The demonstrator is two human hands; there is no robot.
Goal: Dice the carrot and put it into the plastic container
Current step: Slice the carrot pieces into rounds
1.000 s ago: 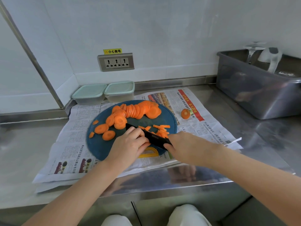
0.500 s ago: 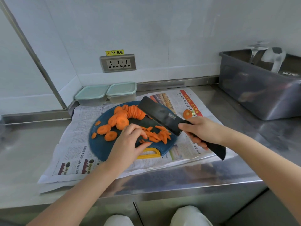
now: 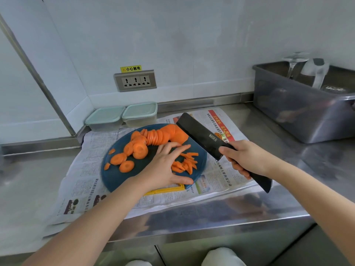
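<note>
Right hand [image 3: 247, 160] grips the black cleaver [image 3: 201, 137], lifted clear of the blue board [image 3: 119, 179], while the left hand [image 3: 165, 166] lies open, fingers spread beside the strips [image 3: 186, 164]. Most of the carrot [image 3: 153, 139] is only rounds on the board, with few strips and nothing diced, and both plastic containers [image 3: 140, 114] behind are lidded. A second ago the blade was down on the board.

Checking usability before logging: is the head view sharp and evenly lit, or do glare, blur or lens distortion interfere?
Head view lighting is soft and even, with faint shadow under the left hand; head view focus holds on the carrot slices and cleaver, while the bin looks soft; head view shows hazy reflections on the steel counter, no harsh glare, and wide-angle distortion tilts the wall strip.
</note>
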